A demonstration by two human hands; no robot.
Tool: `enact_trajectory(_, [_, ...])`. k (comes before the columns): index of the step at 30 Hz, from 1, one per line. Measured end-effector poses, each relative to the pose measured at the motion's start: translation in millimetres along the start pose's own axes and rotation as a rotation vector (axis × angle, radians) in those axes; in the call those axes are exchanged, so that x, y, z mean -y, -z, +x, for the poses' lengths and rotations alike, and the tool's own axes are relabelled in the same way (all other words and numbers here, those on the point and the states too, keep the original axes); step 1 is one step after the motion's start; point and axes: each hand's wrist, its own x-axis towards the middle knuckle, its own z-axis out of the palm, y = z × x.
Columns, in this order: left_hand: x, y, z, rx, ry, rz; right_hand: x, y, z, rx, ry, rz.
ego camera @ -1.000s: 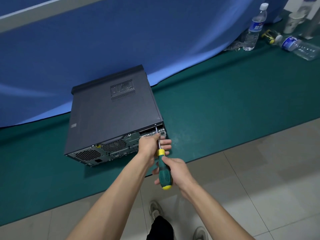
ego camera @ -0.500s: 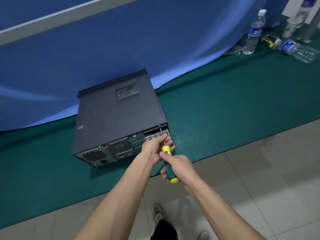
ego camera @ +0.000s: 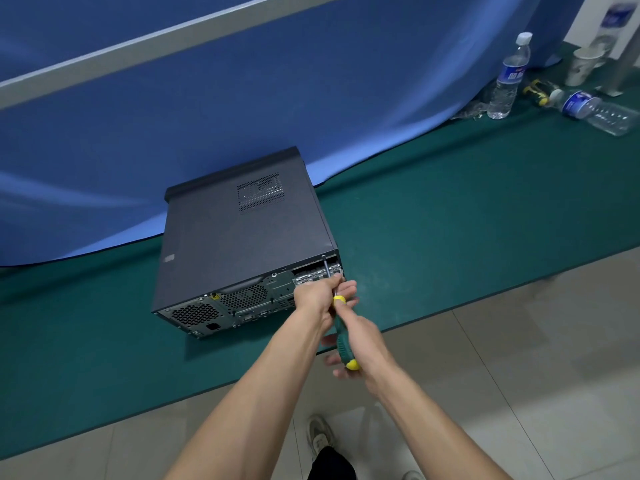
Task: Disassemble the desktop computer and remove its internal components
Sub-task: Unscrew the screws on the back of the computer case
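Fingers of the right hand (ego camera: 363, 344) curl round the green, yellow-capped handle of the screwdriver (ego camera: 341, 336). Left hand (ego camera: 320, 294) pinches the metal shaft just above the yellow collar, fingertips closed on it. Tip of the shaft sits at the top right corner of the rear panel of the desktop computer (ego camera: 242, 237), at a screw position; the screw itself is too small to make out.

Computer lies on its side on the green mat (ego camera: 450, 237), rear panel toward the person, cover on.

Containers, far right of the mat: one upright water bottle (ego camera: 507, 77), capped, clear contents; one bottle on its side (ego camera: 595, 110); one paper cup (ego camera: 581, 65), contents not visible.
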Motion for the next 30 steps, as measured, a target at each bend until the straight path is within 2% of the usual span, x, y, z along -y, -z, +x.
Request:
enact_trajectory(3, [2.1,-1.9,1.7,0.017,-0.009,-0.051,6.9,2.2,-3.9,0.084,-0.057,0.002])
enact_trajectory(7, [0.6,5.8,-0.4,0.033,0.033,0.055,2.0,2.4,2.5,-0.041,0.129,-0.186])
enact_trajectory(10, [-4.3,8.5,-1.3,-0.006,0.033,0.089,0.8,-0.4,2.0,-0.139,0.171,-0.216])
enact_trajectory(16, [-1.1,0.6,0.1,-0.008,-0.02,0.043,11.4,3.2,-3.8,0.036,-0.022,-0.087])
enact_trajectory(19, [-4.4,5.1,-3.6,0.051,-0.015,0.079,19.5,1.9,0.7,-0.041,0.051,-0.213])
enact_trajectory(22, [-11.7,11.0,-6.4,0.001,-0.057,0.176,20.1,-0.7,1.5,-0.114,0.095,-0.344])
enact_trajectory(24, [-13.3,9.5,-6.9,-0.004,-0.037,0.199,16.0,-3.3,0.7,-0.082,0.053,-0.32])
enact_trajectory(27, [-13.6,3.7,-5.8,0.0,-0.023,0.148,19.3,-7.2,-2.4,0.013,-0.052,-0.141])
enact_trajectory(30, [-15.2,5.7,-5.9,0.02,-0.011,0.172,25.8,-8.3,-2.1,-0.006,0.005,-0.134])
